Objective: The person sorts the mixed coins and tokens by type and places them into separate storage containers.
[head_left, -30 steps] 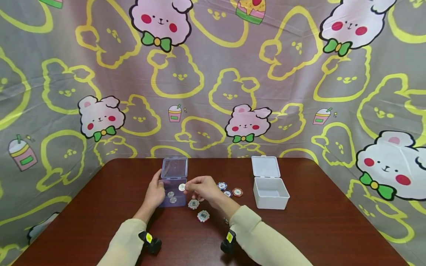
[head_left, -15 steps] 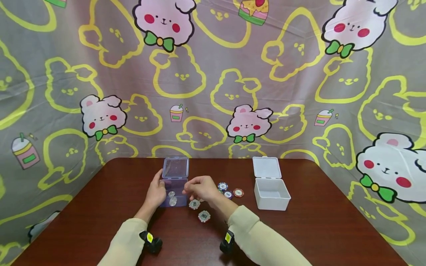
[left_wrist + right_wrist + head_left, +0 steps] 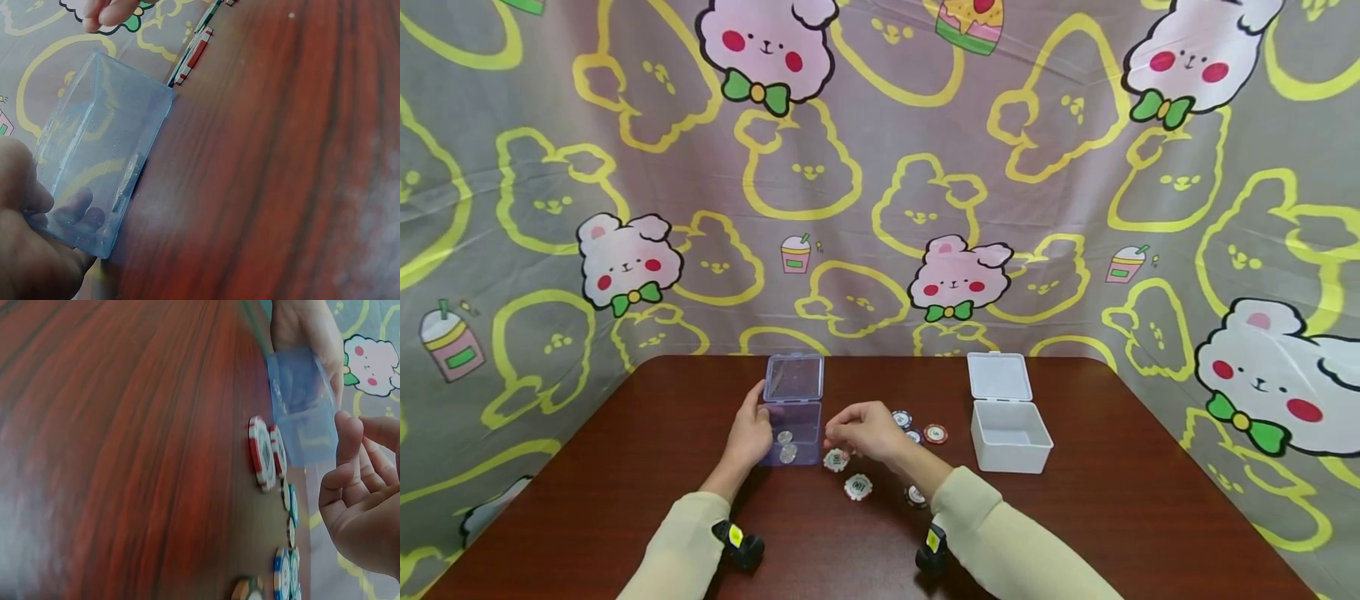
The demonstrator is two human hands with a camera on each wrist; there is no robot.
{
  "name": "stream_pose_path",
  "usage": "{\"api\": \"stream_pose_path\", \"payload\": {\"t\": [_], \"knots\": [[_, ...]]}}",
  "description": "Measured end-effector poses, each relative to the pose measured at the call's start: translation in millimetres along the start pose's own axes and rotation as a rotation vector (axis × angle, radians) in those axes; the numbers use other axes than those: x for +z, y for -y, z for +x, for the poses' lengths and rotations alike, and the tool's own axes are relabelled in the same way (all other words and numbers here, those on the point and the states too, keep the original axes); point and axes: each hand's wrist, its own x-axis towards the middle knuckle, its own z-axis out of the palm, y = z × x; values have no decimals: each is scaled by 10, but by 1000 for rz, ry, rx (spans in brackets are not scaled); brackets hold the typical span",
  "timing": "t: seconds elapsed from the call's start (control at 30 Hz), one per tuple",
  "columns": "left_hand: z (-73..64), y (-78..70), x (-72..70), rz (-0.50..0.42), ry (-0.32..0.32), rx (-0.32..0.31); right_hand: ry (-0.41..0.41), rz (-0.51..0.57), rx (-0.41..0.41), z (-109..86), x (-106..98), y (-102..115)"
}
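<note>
My left hand (image 3: 749,433) grips the left side of a clear bluish plastic box (image 3: 797,421), whose lid stands up at the back. Silvery coins (image 3: 787,452) lie on its floor; in the left wrist view they show edge-on through the wall. Fingers (image 3: 78,206) of that hand show through the box's near end. Just right of the box, my right hand (image 3: 868,432) hovers over the poker chips, loosely bent. Its thumb and index tips are close together, with nothing seen between them in the right wrist view. Below it lie two white-and-red poker chips (image 3: 858,487).
A white box (image 3: 1011,437) with its lid raised stands on the right of the brown table (image 3: 1097,517). A red chip (image 3: 936,433) and blue chips (image 3: 902,419) lie beyond the right hand. Another chip (image 3: 916,497) lies beside the right forearm. A patterned cloth hangs behind.
A second ago my right hand pinched a silvery coin over the clear box. The coin has left the fingers, and the hand has drawn back to the right. My left hand stays on the box.
</note>
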Motion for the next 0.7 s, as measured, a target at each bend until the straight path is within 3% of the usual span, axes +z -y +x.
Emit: {"api": "stream_pose_path", "payload": {"t": [0.33,0.7], "knots": [[22,-1,-29,-6,40,-42,21,-167,-25,-48,-162,-112],[29,19,-12,-21,32,-45,31,-373,-85,-24,-260,-208]]}}
